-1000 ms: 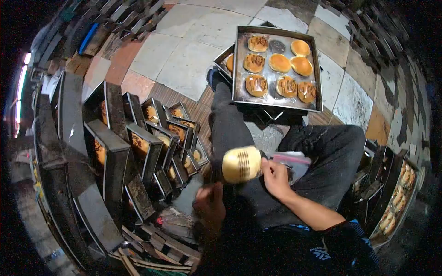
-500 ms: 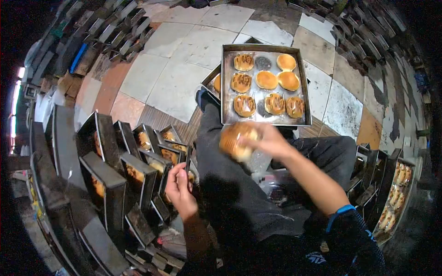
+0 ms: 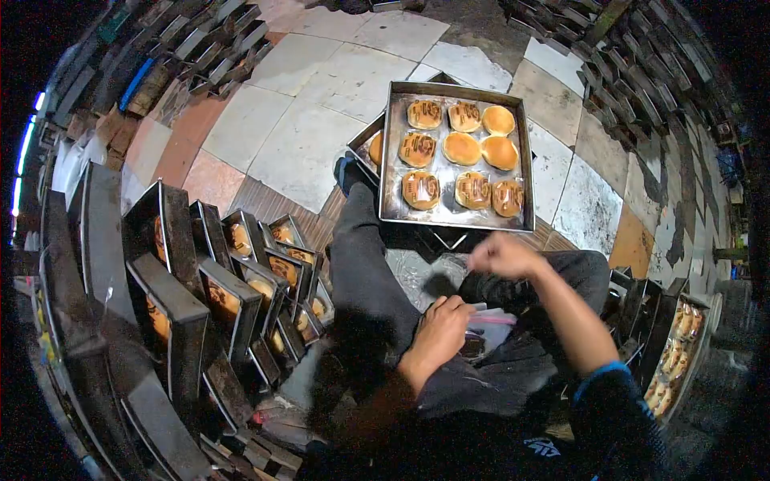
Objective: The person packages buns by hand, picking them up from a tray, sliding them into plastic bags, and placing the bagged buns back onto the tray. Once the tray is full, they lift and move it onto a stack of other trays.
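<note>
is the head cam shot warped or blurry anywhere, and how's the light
Head view: strong fisheye, so floor tiles curve and the corners go black; light is brightest on the tray of buns, whose metal glints, while the stacked trays at left sit in shadow; the right hand is motion-blurred, the left hand on the plastic bags fairly sharp.

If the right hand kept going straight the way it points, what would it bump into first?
The right hand is a loose fist aimed up toward the tray of buns in front of the knees. Probably it would first meet the tray's near rim, then the wrapped bun behind it. Depth is hard to judge.
</note>
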{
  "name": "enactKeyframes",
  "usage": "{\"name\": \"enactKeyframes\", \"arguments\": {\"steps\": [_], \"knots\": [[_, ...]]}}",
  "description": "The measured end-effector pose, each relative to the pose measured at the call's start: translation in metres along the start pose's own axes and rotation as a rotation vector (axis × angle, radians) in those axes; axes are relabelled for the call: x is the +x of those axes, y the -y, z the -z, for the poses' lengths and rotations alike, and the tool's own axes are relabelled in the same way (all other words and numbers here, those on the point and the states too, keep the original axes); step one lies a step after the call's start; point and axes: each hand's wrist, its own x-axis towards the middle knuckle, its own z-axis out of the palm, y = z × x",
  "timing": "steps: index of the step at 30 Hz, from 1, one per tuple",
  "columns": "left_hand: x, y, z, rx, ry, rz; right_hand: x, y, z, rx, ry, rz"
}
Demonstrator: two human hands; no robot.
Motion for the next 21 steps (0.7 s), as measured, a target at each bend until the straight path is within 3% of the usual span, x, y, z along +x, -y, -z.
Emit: {"name": "enactKeyframes", "arguments": {"steps": [1, 2, 5, 7, 8, 9, 11, 12, 13, 15, 17, 19, 21], "knots": [[0.0, -0.002, 0.0, 0.01, 0.003, -0.002, -0.029, 0.002, -0.016, 0.097, 0.031, 0.263], [0.0, -0.005, -0.001, -0.006, 0.011, 0.049, -0.061, 0.027, -0.02, 0.067, 0.083, 0.134], [0.002, -0.013, -0.009, 0.025, -0.065, 0.047, -0.104, 0.034, -0.059, 0.025, -0.304, 0.084], [0.006, -0.015, -0.008, -0.027, -0.048, 0.184, -0.111, 0.04, -0.07, -0.068, -0.499, 0.209], [0.008, -0.029, 0.004, -0.176, -0.091, 0.191, -0.111, 0.041, -0.066, -0.162, -0.662, 0.36], [0.008, -0.028, 0.009, -0.166, -0.075, 0.17, -0.116, 0.044, -0.062, -0.158, -0.69, 0.355], [0.006, -0.015, 0.017, -0.166, -0.056, 0.14, -0.127, 0.059, -0.045, 0.072, -1.127, 0.231], [0.007, -0.002, 0.017, -0.302, -0.088, 0.103, -0.131, 0.067, -0.034, 0.289, -1.193, 0.166], [0.005, 0.009, 0.013, -0.799, -0.185, 0.204, -0.126, 0.063, -0.027, 0.391, -1.252, 0.217], [0.017, -0.019, 0.047, -1.331, -0.405, 0.388, -0.121, 0.079, -0.027, 0.631, -1.147, 0.125], [0.024, 0.006, 0.055, -1.114, -0.692, 0.45, -0.116, 0.107, -0.027, 0.325, -1.068, 0.3], [0.021, 0.016, 0.084, -0.947, -0.773, 0.605, -0.091, 0.116, -0.023, 0.239, -1.059, 0.514], [0.015, 0.049, 0.088, -0.815, -0.972, 0.625, -0.051, 0.096, 0.006, 0.085, -0.908, 0.463]]}}
